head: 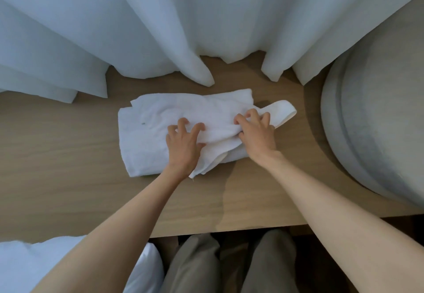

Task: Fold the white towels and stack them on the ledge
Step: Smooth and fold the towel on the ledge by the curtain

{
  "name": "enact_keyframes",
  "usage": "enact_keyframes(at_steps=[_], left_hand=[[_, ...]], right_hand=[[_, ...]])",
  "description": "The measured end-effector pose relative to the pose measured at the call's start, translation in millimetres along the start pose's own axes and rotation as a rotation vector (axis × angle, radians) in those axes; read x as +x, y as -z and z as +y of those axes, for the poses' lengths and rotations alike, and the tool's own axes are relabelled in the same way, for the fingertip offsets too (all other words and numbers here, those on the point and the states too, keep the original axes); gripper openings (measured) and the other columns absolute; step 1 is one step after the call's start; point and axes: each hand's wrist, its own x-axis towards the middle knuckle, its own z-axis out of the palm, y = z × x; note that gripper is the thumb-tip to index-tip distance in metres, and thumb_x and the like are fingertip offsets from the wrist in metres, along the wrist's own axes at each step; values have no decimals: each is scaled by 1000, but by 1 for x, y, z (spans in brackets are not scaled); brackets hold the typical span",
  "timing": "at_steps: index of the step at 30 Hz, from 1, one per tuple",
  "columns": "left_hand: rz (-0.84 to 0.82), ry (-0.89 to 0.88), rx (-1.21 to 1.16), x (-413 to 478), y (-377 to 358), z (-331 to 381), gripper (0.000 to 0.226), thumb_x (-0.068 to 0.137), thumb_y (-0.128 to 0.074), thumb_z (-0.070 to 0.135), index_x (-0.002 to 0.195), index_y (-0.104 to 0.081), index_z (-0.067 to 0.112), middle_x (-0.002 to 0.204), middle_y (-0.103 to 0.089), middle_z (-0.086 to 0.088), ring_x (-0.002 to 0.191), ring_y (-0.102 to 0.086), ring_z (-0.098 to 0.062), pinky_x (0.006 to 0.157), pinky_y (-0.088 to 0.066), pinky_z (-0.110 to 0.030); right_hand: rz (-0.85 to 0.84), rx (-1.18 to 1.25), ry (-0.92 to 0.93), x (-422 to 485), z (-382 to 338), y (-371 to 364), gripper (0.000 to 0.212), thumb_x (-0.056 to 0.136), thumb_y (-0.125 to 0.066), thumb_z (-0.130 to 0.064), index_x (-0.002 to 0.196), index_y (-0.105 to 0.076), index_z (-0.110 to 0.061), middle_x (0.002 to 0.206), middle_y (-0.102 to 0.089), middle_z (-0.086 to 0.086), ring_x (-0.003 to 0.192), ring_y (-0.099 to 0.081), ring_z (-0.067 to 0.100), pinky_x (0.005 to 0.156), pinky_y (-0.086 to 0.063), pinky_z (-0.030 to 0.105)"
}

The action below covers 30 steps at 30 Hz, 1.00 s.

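- Light wooden surface [68, 155], wide from left to right, with its near edge just above the knees in grey trousers [195, 265].
- Along the far side, white curtains [137, 29] hanging in thick folds, with the lower ends resting on the wood.
- At the right, a big round grey padded piece of furniture [378, 120], standing against the curved end of the surface.
- At the lower left, white bedding [46, 260], partly behind the left forearm.
- In the middle of the surface, one white towel [149, 141], near the curtains but apart from them.
- Left grip [183, 146] on the near middle of the towel: fingers spread apart and arched, tips pressing the cloth down, thumb beside a loose fold.
- Right grip [257, 135] on the right part of the towel: fingers curled, clamped on a bunched fold between thumb and fingertips.
- Long axis of the towel from left to right, a little tilted, the right end farther away.
- Left half flat and nearly rectangular; right half crumpled, with a looped end [284, 111] pointing right, past the right grip.
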Motion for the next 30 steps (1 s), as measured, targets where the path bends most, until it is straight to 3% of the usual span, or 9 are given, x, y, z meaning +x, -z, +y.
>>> enact_keyframes(at_steps=[3, 6, 10, 15, 21, 27, 30], left_hand=[[-40, -41, 35, 0, 11, 3, 34, 93, -45, 12, 125, -49, 21, 127, -43, -10, 105, -38, -31, 76, -39, -35], [-34, -58, -115, -5, 39, 10, 37, 92, -39, 3, 126, -45, 17, 116, -51, -12, 96, -44, -31, 69, -40, -37], [78, -86, -401, -27, 92, 36, 22, 96, -41, 12, 117, -46, 17, 112, -54, -7, 94, -47, -24, 71, -36, -32], [155, -210, -618, -55, 173, 92, 15, 97, -47, 20, 110, -46, 26, 107, -52, 11, 93, -52, -14, 71, -40, -29], [151, -474, -719, -93, 249, 180, 13, 95, -53, 28, 108, -52, 31, 109, -61, 10, 92, -56, -4, 74, -43, -20], [84, -799, -744, -139, 291, 303, 23, 94, -55, 24, 101, -52, 46, 98, -56, 28, 91, -52, 14, 73, -36, -1], [64, -930, -715, -162, 296, 368, 29, 93, -56, 23, 99, -52, 51, 95, -55, 37, 93, -50, 14, 75, -34, -1]], right_hand=[[37, -18, 50, -5, -6, 9, 30, 94, -43, -5, 119, -46, -21, 119, -47, 3, 105, -36, 29, 75, -39, 36], [91, 77, 88, -19, -7, 31, 26, 95, -43, -6, 116, -44, -21, 111, -52, 2, 101, -37, 25, 70, -39, 34], [215, 343, 38, -48, -3, 85, 10, 97, -40, -17, 105, -46, -21, 98, -53, 0, 95, -40, 22, 67, -42, 35], [433, 420, 58, -105, 12, 170, 10, 97, -45, -24, 105, -50, -21, 94, -50, -8, 92, -40, 15, 64, -36, 26], [681, 450, -20, -208, 58, 259, 7, 96, -47, -26, 102, -49, -22, 88, -51, -8, 85, -43, 13, 61, -40, 29], [871, 497, -202, -307, 132, 313, 7, 96, -49, -31, 101, -46, -27, 85, -43, -22, 82, -42, 3, 63, -35, 11], [983, 519, -299, -351, 176, 331, 8, 95, -50, -30, 101, -49, -25, 86, -46, -20, 86, -44, 7, 67, -38, 17]])
